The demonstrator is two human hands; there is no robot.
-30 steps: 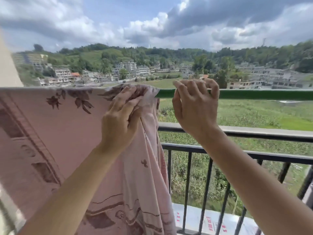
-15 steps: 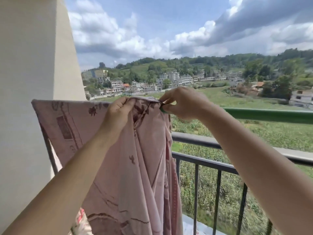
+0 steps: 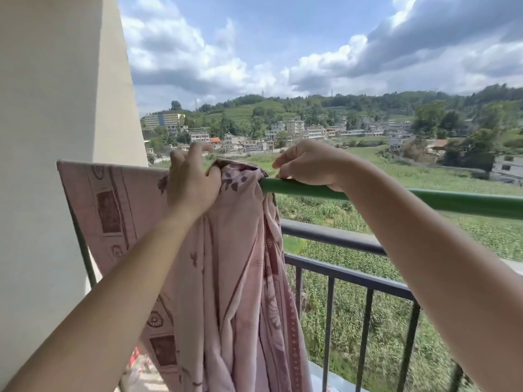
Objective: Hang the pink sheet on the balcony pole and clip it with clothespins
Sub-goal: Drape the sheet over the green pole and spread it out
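Observation:
The pink sheet [image 3: 240, 278], printed with brown flowers and borders, hangs over the left end of the green balcony pole [image 3: 452, 200]. It lies flat at the left and is bunched into folds at its right edge. My left hand [image 3: 192, 182] sits on top of the bunched part, thumb pressed into a fold and fingers curled over the pole's far side. My right hand [image 3: 311, 162] rests on the bare pole just right of the sheet's edge, fingertips pinched together close to the cloth. No clothespin is visible.
A cream wall [image 3: 56, 108] stands close on the left. Below and beyond the pole runs a dark metal balcony railing [image 3: 334, 239] with vertical bars. A thin green upright [image 3: 85, 250] shows under the sheet's left side. Fields and houses lie far beyond.
The view has swung left and up. My right hand has left the sheet's edge and now sits on the bare pole. My left hand has opened its fingers over the bunched cloth.

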